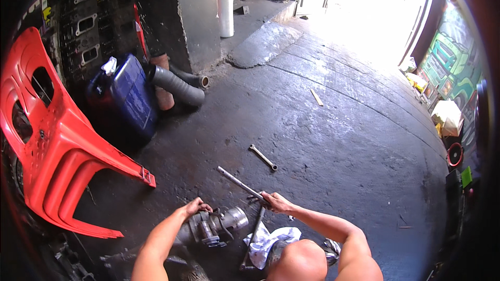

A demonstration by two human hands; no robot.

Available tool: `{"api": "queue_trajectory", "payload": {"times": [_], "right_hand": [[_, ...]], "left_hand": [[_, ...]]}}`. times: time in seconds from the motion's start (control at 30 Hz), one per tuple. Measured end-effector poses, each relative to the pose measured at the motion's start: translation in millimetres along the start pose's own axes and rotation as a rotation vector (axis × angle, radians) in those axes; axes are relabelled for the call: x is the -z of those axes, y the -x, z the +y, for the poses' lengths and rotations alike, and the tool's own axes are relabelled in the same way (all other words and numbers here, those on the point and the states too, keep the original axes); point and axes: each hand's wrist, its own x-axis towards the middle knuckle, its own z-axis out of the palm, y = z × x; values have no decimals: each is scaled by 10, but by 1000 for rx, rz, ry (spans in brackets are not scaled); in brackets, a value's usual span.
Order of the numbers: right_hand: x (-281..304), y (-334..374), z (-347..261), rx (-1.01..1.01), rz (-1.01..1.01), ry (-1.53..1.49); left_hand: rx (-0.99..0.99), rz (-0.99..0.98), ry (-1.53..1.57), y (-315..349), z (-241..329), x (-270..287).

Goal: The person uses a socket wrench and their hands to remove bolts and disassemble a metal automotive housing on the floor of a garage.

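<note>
My left hand (196, 207) is closed over the upper edge of a greasy metal housing (208, 227), which has a shiny round collar at its right end. In my right hand (277, 202) is a long steel bar (238, 181), its free end pointing up and to the left above the floor. Below that hand, a second dark rod (254, 237) slants down beside a white patterned rag (271, 240); whether it joins the bar I cannot tell. A combination wrench (263, 157) lies on the floor beyond the bar. My knee hides part of the rag.
At the left, a red plastic chair (73, 145) lies tipped over. Behind it stand a blue jerrycan (127, 96) and a black ribbed hose (179, 87). A thin pale strip (316, 97) lies farther out on the dark floor. Assorted items, including a white bag (447, 116), line the right wall.
</note>
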Motion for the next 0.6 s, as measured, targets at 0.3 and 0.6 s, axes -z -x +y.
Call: {"api": "queue_trajectory", "payload": {"times": [0.3, 0.6], "right_hand": [[12, 111, -130, 235, 138, 117], [-294, 128, -416, 303, -303, 254]], "left_hand": [[4, 22, -12, 58, 174, -103], [50, 87, -106, 82, 6, -49]]}}
